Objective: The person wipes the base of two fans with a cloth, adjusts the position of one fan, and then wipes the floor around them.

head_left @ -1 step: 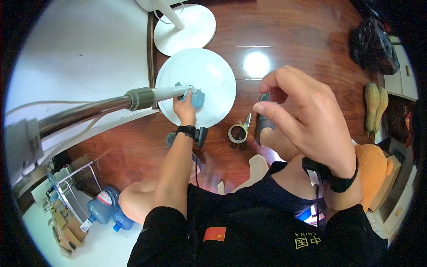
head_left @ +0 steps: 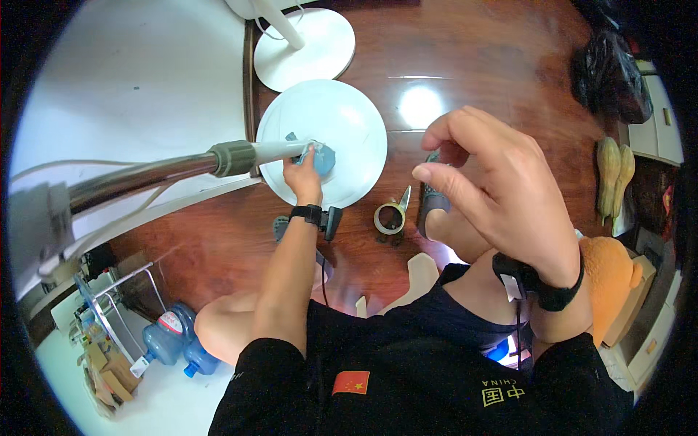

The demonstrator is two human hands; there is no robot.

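Observation:
My left hand (head_left: 303, 178) reaches to the foot of a white pole (head_left: 276, 151) on a round white base (head_left: 360, 127). Its fingers close on a grey-blue piece (head_left: 324, 160) there; I cannot tell whether that is a cloth or a fitting. The pole rises toward the left, through a grey collar (head_left: 234, 160) into a shiny metal tube (head_left: 145, 182). Raised in front of me, my right hand (head_left: 502, 189) has curled fingers, with a gap between thumb and forefinger and nothing seen in it. Behind it on the floor lie a roll of tape (head_left: 377, 221) and scissors (head_left: 405, 196).
A second white stand base (head_left: 331, 47) is behind the first, beside the wall (head_left: 167, 87). Blue water bottles (head_left: 163, 343) lie at left near a metal rack (head_left: 131, 283). Two long squashes (head_left: 609, 174), a black bag (head_left: 618, 80) and an orange plush thing (head_left: 603, 276) are at right.

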